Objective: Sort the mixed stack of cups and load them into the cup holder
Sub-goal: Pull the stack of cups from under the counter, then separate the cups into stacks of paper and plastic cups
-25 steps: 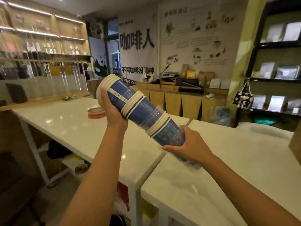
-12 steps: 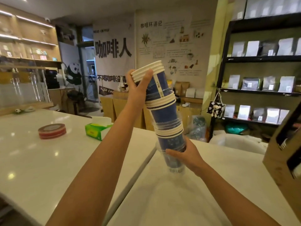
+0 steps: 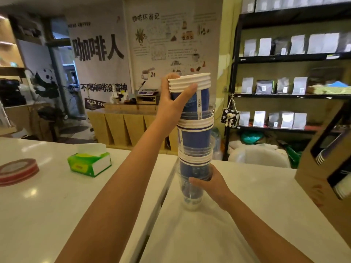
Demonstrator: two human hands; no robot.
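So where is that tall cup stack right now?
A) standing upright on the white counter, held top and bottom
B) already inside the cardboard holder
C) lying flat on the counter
A: the cup stack stands upright on the white counter, left hand gripping its top, right hand its base.

Counter clutter and café backdrop

On the white table point(image 3: 47, 202) we see a green tissue box point(image 3: 91, 164) with a white sheet sticking up, and well to its left a red-banded round tin point(image 3: 17, 170) at the frame's edge. Behind stands a tan counter point(image 3: 125, 122) carrying a scale point(image 3: 147, 95). On the wall we find a banner point(image 3: 98, 54) with large black characters and, just right of it, an illustrated poster point(image 3: 171, 40). A black shelf point(image 3: 292, 59) at the right holds rows of grey and white pouches point(image 3: 266, 46); a small black-and-white bag point(image 3: 229, 117) hangs off its side. A panda figure point(image 3: 44, 80) shows at far left.
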